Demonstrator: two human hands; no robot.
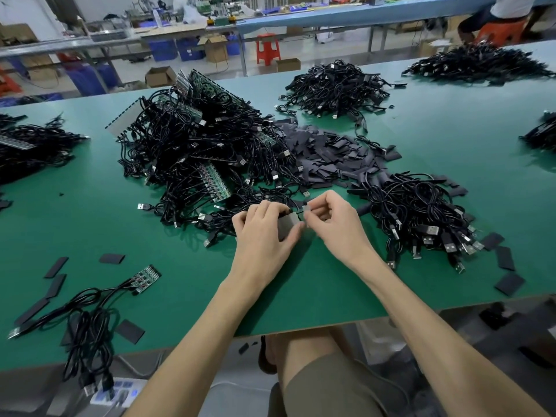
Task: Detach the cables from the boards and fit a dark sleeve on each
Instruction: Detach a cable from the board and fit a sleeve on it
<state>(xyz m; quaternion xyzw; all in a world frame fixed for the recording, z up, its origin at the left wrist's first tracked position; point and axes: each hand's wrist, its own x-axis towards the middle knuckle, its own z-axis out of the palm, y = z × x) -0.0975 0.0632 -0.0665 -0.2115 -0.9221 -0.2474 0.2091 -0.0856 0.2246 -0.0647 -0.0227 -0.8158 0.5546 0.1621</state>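
Note:
My left hand (264, 233) pinches a flat dark sleeve (287, 225) between thumb and fingers, just above the green table (316, 296). Close beside it my right hand (334, 224) pinches the small end of a black cable (307, 209) at the sleeve's mouth. Behind my hands rises a big tangle of black USB cables and green boards (204, 145). A heap of loose dark sleeves (325, 155) lies to its right. One small board with a few cables attached (144, 276) sits at the near left.
A bundle of black cables (421, 218) lies right of my hands, with loose sleeves (508, 282) scattered near the table's front edge. More cable heaps (337, 85) sit farther back and at both sides. A seated person (496, 19) is at the far right.

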